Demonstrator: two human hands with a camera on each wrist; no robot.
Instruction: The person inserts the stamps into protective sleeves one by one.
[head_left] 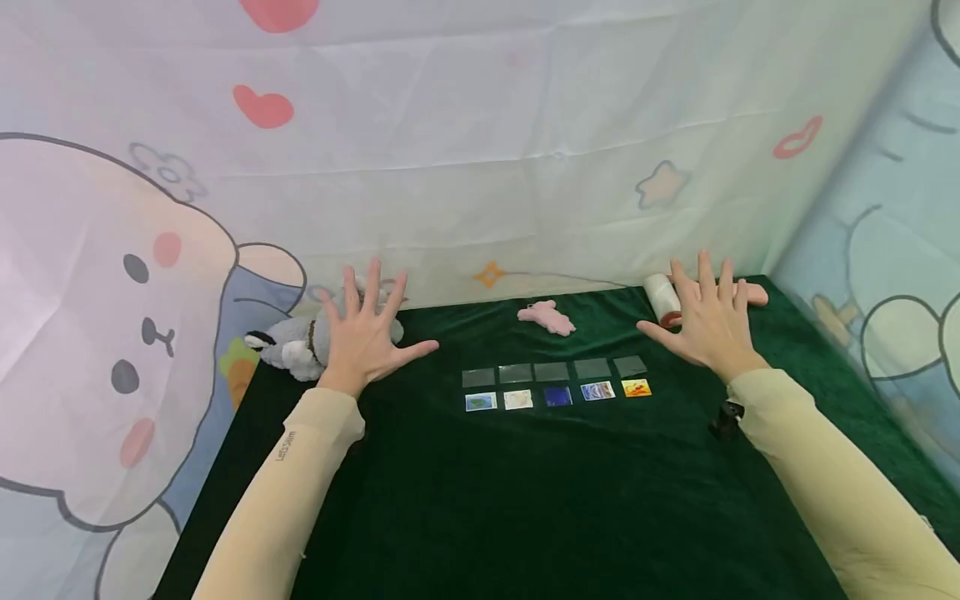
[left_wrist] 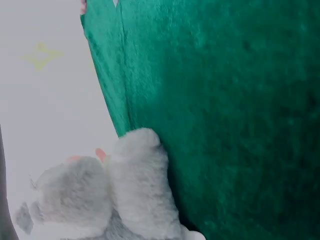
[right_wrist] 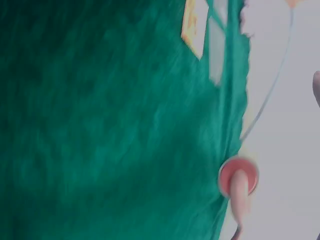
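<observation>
My left hand (head_left: 363,340) is held up with fingers spread and nothing in it, overlapping a grey plush toy (head_left: 296,343) at the table's back left. Fingers fanned and likewise holding nothing, my right hand (head_left: 711,323) is raised at the back right, partly covering a white cylinder (head_left: 660,298) and a pink rounded object (head_left: 756,293). Between the hands, a row of several small picture cards (head_left: 558,396) lies on the cloth. Just behind them runs a row of several clear, dark-looking rectangles (head_left: 551,372). The right wrist view shows the orange-yellow card (right_wrist: 194,27) and the cylinder's red end (right_wrist: 226,175).
A dark green velvety cloth (head_left: 555,500) covers the table. At its back middle lies a small pink plush (head_left: 549,317). A pale printed curtain (head_left: 465,125) hangs directly behind the table, and another printed sheet (head_left: 900,250) borders the right side.
</observation>
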